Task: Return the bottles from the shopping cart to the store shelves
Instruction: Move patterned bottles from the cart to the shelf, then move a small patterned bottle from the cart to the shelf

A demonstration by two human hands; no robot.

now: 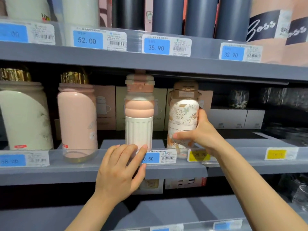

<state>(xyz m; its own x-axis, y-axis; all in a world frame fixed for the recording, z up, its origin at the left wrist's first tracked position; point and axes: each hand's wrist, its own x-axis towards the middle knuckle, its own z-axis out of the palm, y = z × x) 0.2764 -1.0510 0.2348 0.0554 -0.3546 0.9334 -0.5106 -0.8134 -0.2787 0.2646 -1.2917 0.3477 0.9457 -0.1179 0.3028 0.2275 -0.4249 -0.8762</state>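
Note:
A leaf-patterned white bottle with a brown lid stands upright on the middle shelf. My right hand grips its lower half, thumb across the front and fingers behind. Left of it stands a pink-and-white ribbed bottle. My left hand lies in front of that bottle's base with straight fingers, fingertips touching the shelf's front rail and price label; it holds nothing. The shopping cart is out of view.
A pink flask and a white flask, both gold-capped, stand further left. Boxes fill the shelf back. Dark grey tumblers line the upper shelf. Glassware sits at right, above a lower shelf.

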